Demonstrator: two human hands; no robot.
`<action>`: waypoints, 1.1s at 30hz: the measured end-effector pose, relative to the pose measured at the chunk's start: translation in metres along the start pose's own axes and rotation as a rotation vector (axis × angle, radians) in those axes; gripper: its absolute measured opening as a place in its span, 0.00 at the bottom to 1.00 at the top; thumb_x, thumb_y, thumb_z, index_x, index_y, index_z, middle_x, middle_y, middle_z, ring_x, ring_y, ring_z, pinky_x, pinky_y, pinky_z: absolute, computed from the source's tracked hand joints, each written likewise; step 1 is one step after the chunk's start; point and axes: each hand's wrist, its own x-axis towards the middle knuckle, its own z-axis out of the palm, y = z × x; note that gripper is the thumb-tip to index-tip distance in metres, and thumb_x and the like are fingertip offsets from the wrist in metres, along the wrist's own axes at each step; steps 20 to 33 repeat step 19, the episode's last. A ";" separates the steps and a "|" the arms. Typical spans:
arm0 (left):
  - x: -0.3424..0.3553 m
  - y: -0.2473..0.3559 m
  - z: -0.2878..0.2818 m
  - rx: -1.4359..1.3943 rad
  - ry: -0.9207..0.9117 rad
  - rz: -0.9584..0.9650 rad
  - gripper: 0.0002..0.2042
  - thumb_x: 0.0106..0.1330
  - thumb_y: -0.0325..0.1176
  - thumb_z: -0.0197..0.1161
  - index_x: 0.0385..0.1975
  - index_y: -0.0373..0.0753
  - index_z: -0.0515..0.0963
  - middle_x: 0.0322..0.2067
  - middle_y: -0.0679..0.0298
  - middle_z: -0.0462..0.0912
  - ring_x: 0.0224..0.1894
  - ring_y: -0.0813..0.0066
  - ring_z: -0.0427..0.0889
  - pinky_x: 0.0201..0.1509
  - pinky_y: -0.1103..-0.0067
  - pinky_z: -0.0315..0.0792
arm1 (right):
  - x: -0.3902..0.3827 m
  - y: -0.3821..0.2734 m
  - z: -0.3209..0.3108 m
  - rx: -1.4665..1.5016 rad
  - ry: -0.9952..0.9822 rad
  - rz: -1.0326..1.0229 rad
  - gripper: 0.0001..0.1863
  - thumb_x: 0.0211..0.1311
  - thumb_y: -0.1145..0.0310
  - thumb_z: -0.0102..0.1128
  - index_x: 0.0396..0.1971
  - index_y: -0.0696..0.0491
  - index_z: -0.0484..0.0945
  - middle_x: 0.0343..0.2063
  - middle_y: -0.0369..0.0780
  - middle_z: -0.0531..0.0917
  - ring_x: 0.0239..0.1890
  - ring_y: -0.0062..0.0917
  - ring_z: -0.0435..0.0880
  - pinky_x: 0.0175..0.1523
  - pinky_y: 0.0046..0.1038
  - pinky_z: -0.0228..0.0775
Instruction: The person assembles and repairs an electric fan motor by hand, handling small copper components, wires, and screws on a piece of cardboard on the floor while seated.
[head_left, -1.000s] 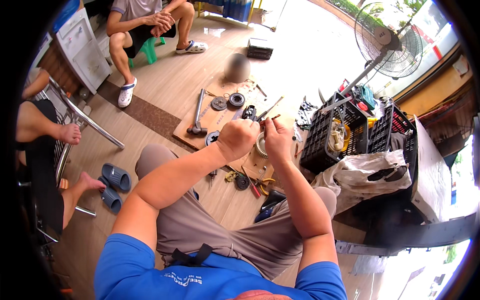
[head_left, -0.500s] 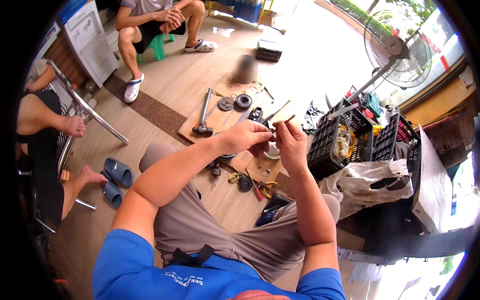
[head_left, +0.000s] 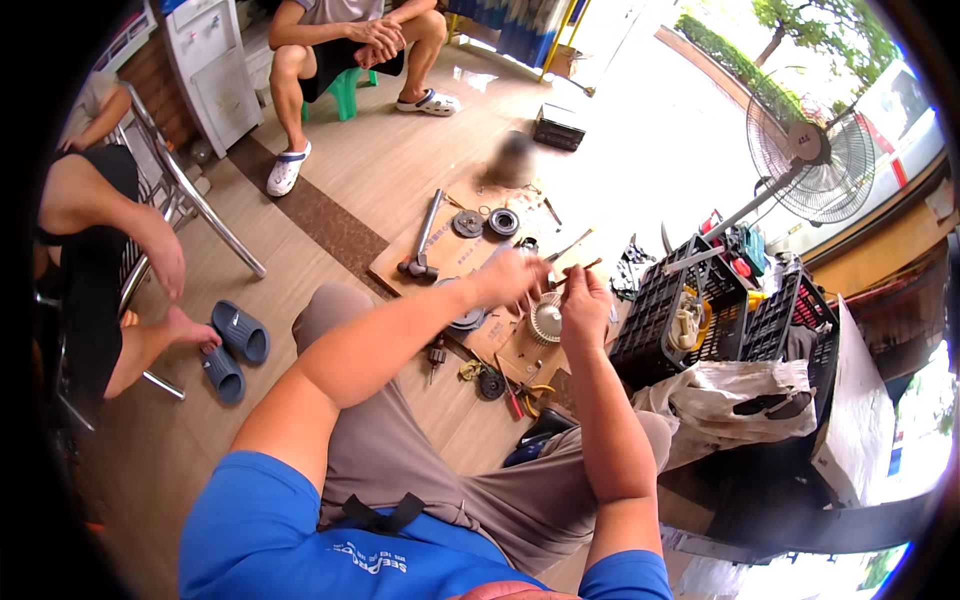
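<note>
My right hand (head_left: 585, 308) is raised above the cardboard, its thumb and fingers pinched round a thin brownish stick (head_left: 592, 264) whose end pokes out past the fingertips. Close by on its left is my left hand (head_left: 508, 278), smeared by motion, so its fingers and anything in them cannot be made out. Below and between the hands lies a white finned wheel (head_left: 546, 320). A hammer (head_left: 428, 238), a flat round metal disc (head_left: 467, 223) and a dark ring-shaped part (head_left: 503, 221) rest on the cardboard sheet (head_left: 392, 262) farther off.
Pliers with yellow handles (head_left: 540, 392), a red-handled tool (head_left: 514, 404) and a drill chuck (head_left: 436, 356) lie nearer me. Black crates (head_left: 650, 318) with a cloth (head_left: 735, 400) and a fan (head_left: 806, 142) stand right. Two people sit left; blue slippers (head_left: 240, 332) are on the floor.
My left hand has drawn a little apart from the right, where the fingertips met before. My right hand still pinches the stick. The view has shifted, and the seated person's foot at left has tipped down.
</note>
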 end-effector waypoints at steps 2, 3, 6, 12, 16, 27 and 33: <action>0.009 0.008 -0.034 -0.148 0.085 -0.056 0.28 0.75 0.43 0.49 0.67 0.38 0.49 0.33 0.53 0.81 0.26 0.70 0.82 0.25 0.74 0.79 | -0.002 -0.018 0.001 0.037 0.004 0.007 0.13 0.73 0.65 0.51 0.30 0.56 0.78 0.16 0.27 0.69 0.14 0.09 0.60 0.19 0.17 0.50; 0.016 0.004 -0.055 -0.196 0.152 -0.100 0.31 0.75 0.43 0.49 0.70 0.40 0.43 0.35 0.53 0.81 0.26 0.70 0.81 0.25 0.73 0.79 | -0.002 -0.018 0.001 0.001 -0.011 0.014 0.13 0.74 0.65 0.50 0.30 0.56 0.78 0.16 0.27 0.69 0.14 0.09 0.59 0.18 0.17 0.49; 0.034 -0.015 -0.084 -0.221 0.169 -0.108 0.31 0.74 0.42 0.49 0.71 0.43 0.43 0.36 0.53 0.80 0.26 0.69 0.80 0.24 0.74 0.78 | -0.002 -0.012 0.005 0.026 -0.029 0.038 0.13 0.74 0.65 0.51 0.30 0.55 0.77 0.16 0.27 0.69 0.15 0.09 0.60 0.19 0.16 0.50; 0.032 -0.011 -0.034 0.190 0.323 0.061 0.22 0.74 0.38 0.50 0.65 0.42 0.59 0.35 0.58 0.81 0.26 0.76 0.79 0.26 0.77 0.76 | -0.009 -0.004 0.001 -0.016 -0.094 0.017 0.13 0.73 0.64 0.52 0.30 0.55 0.77 0.17 0.27 0.70 0.17 0.08 0.61 0.20 0.15 0.50; -0.007 0.012 0.012 0.047 -0.130 -0.023 0.14 0.75 0.38 0.49 0.39 0.34 0.77 0.31 0.63 0.81 0.27 0.77 0.80 0.30 0.79 0.77 | -0.012 -0.016 -0.013 0.095 -0.145 0.080 0.12 0.72 0.65 0.52 0.32 0.56 0.79 0.19 0.27 0.74 0.16 0.09 0.63 0.20 0.15 0.51; -0.014 0.009 0.011 -0.110 -0.186 -0.058 0.13 0.75 0.40 0.50 0.41 0.37 0.77 0.32 0.63 0.82 0.30 0.74 0.83 0.34 0.76 0.78 | -0.010 -0.017 -0.020 0.140 -0.237 0.075 0.11 0.73 0.65 0.52 0.35 0.56 0.80 0.19 0.28 0.75 0.17 0.10 0.64 0.21 0.15 0.51; -0.014 0.009 0.011 -0.110 -0.186 -0.058 0.13 0.75 0.40 0.50 0.41 0.37 0.77 0.32 0.63 0.82 0.30 0.74 0.83 0.34 0.76 0.78 | -0.010 -0.017 -0.020 0.140 -0.237 0.075 0.11 0.73 0.65 0.52 0.35 0.56 0.80 0.19 0.28 0.75 0.17 0.10 0.64 0.21 0.15 0.51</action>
